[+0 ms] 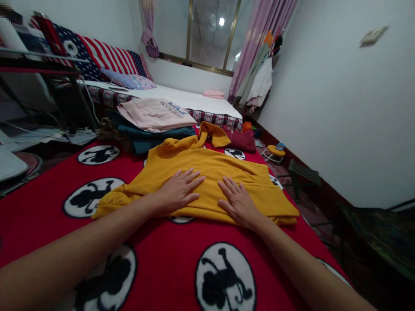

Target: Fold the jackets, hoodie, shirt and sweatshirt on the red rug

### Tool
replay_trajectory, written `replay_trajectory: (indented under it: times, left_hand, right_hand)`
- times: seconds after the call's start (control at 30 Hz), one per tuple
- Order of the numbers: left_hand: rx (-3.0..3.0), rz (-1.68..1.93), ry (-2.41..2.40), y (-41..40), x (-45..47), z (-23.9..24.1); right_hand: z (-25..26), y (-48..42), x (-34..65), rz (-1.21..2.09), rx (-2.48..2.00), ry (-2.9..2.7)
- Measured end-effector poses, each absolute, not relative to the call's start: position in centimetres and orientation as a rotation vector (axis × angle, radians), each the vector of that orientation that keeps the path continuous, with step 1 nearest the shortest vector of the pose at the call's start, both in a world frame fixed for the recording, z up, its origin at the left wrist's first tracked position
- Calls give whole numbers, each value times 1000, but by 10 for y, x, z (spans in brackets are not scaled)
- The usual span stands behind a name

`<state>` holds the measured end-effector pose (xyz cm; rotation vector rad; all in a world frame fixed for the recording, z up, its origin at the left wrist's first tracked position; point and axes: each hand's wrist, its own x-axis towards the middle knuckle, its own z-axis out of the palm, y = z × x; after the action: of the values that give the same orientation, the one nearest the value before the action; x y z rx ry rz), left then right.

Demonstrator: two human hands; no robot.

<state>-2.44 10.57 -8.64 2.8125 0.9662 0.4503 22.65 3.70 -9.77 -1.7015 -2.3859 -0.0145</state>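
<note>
A mustard-yellow garment with a collar or hood (207, 162) lies spread on the red blanket (155, 255), which has white circles with black figures. My left hand (180, 190) rests flat on the middle of the cloth, fingers spread. To its right, my right hand (238, 203) also lies flat on the garment, fingers extended. Nothing is held in either hand. The garment's sleeve end bunches at the left, and its layered hem edge is at the right.
Behind the garment is a stack of folded clothes with a pink top (155, 114) uppermost. A folded maroon garment (243, 140) lies at the back right. Farther off stand a bed (181, 95), a desk (39, 67) at left, and a folding stool (303, 175) at right.
</note>
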Motion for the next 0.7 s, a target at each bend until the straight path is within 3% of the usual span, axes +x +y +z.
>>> replay_trajectory:
  times: [0.3,0.47,0.57,0.7]
  left_hand:
    - [2870,560,1085,106,-42,-109]
    - [2911,550,1121,104,-39,-111]
    - [2911,536,1135,104,-39,-110]
    - [2892,545,1140,103,-39,-110]
  right_hand:
    - [-116,-14,327,-326,-2282,-2061]
    - [-94,6,332,-423,-2718,-1709]
    - [-78,35,307,-548,-2521,-1730]
    - [-85,75,249,-93,-2074,-1956]
